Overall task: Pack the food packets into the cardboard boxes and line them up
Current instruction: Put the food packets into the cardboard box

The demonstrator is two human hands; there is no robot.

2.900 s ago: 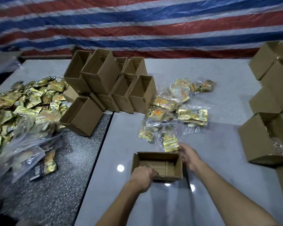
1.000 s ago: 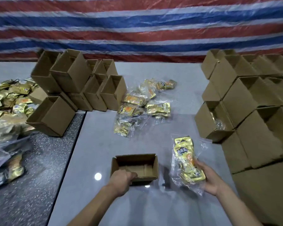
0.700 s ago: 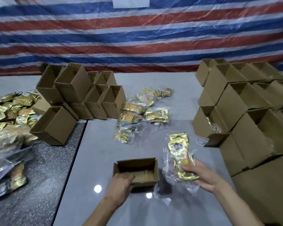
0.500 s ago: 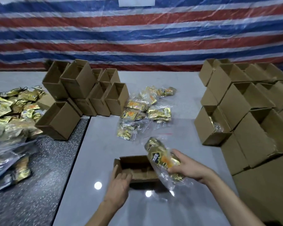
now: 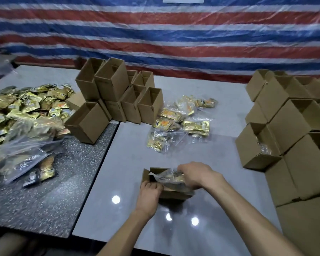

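Head view: right hand point(image 5: 194, 174) clutches packet bag point(image 5: 169, 177) in box point(image 5: 175, 194); left hand point(image 5: 149, 195) grips box.

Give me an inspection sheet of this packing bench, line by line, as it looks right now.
Surface: grey table, dark speckled slab at its left.
Job's things: open box near the front edge, bag of packets partly inside; more bags behind; empty boxes at back, stacked boxes at right.
Clutter: loose gold packets heaped at left.
Grippers: left hand grips the box's edge; right hand holds the bag.
Cables: nothing seen.
Surroundings: striped tarpaulin behind.
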